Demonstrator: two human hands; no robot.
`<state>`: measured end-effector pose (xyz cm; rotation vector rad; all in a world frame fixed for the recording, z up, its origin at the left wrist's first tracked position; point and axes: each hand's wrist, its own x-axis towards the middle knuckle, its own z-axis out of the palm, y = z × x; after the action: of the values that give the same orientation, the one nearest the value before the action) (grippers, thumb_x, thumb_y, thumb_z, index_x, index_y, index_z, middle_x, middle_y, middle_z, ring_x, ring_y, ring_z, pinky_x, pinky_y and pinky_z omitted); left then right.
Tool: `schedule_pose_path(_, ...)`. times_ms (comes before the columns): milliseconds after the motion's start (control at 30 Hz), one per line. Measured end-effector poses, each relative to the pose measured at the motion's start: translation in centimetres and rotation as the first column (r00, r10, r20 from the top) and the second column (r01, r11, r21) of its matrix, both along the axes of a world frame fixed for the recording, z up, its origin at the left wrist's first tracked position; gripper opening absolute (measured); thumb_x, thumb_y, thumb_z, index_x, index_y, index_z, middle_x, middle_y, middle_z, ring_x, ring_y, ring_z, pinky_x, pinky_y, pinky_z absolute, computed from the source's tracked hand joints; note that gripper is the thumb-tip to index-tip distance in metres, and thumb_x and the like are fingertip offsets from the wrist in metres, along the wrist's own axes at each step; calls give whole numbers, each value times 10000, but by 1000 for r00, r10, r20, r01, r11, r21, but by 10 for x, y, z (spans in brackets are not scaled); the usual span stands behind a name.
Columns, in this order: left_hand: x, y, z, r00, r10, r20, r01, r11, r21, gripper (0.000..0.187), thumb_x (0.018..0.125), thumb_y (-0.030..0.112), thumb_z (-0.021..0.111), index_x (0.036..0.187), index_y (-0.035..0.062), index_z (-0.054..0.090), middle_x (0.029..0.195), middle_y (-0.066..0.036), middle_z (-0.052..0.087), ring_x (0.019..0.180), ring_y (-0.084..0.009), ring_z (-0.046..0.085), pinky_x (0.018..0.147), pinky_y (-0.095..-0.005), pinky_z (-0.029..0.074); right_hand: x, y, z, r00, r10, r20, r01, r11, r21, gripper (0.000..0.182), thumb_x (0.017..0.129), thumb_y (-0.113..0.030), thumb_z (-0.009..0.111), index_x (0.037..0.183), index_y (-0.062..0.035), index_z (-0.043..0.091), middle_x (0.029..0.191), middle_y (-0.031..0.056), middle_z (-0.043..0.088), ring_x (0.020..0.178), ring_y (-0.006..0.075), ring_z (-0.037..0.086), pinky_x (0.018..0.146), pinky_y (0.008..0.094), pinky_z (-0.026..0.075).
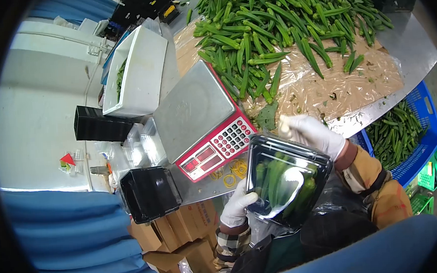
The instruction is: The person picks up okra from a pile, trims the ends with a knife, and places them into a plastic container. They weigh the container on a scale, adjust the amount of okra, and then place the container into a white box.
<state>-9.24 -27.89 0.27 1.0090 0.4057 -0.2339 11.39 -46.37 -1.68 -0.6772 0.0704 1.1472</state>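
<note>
Gripping the left edge of the lidded okra tray, thumb on top, the left hand holds it tilted close to the body, long axis hard to judge. The right hand is half curled by the far edge, its hold unclear; red print on a carton is illegible.

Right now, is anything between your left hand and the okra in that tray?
Yes: a shiny clear cover lies over the okra in the black tray, and the left hand wears a white glove.
</note>
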Motion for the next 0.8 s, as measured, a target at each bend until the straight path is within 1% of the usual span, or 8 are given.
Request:
schedule_pose_path(33,5,1,4,997,-73,-18,72,997,-29,975,766,352,801,1504,-40,297,1448,-113,468,1322,-183,441,1120,-319,324,10,-1,3,1000,5,26,-8,993,116,364,1054,-291,477,1064,23,662,648,-63,510,564,57,479,550,223,417)
schedule_pose_path(100,14,-1,15,990,-129,-51,131,990,48,982,788,333,786,1526,-31,250,1491,-124,413,1364,-193,393,1141,-329,293,26,-6,23,988,28,152,-60,976,210,439,1040,-360,499,1167,30,656,577,-105,383,497,18,342,478,195,280)
schedule_pose_path(200,24,-4,32,971,-216,-105,226,970,93,978,826,324,764,1549,-14,199,1537,-128,348,1409,-201,333,1167,-339,248,43,-8,52,751,248,611,-263,962,-67,432,1025,-352,531,1250,-1,646,622,-64,530,549,30,441,522,198,362)
schedule_pose_path(233,25,-4,35,963,-236,-127,249,964,98,975,828,333,764,1547,-14,206,1536,-125,351,1408,-201,335,1167,-340,247,34,-6,59,616,237,751,-176,971,-162,350,989,-274,605,1226,-28,681,781,21,701,678,73,596,638,237,485)
schedule_pose_path(367,9,0,28,964,-198,-175,215,973,83,962,826,360,769,1540,-9,240,1527,-108,374,1391,-193,358,1156,-337,265,33,-32,106,360,471,805,-352,868,-350,259,913,-248,708,1039,-26,751,875,58,747,801,82,653,726,265,527)
schedule_pose_path(600,-33,-9,12,958,131,-255,-121,991,56,871,842,368,746,1508,3,320,1456,-86,465,1319,-183,445,1102,-329,346,-17,-87,111,20,285,958,-366,894,-258,244,887,-315,723,966,-84,707,817,82,703,724,279,690,632,369,553)
schedule_pose_path(667,-30,-12,9,956,197,-216,-193,980,37,806,867,325,728,1498,13,335,1420,-90,493,1277,-181,487,1066,-323,398,-44,-74,107,-20,501,865,-497,745,-444,237,869,-312,726,961,-94,706,860,98,696,782,292,681,684,386,549)
schedule_pose_path(800,-22,-6,10,932,327,-158,-333,943,-10,712,893,275,716,1463,20,375,1346,-82,544,1169,-173,575,993,-320,479,-46,-61,73,110,285,952,-93,957,-276,201,829,-186,741,999,-87,706,964,102,683,916,301,650,819,388,517)
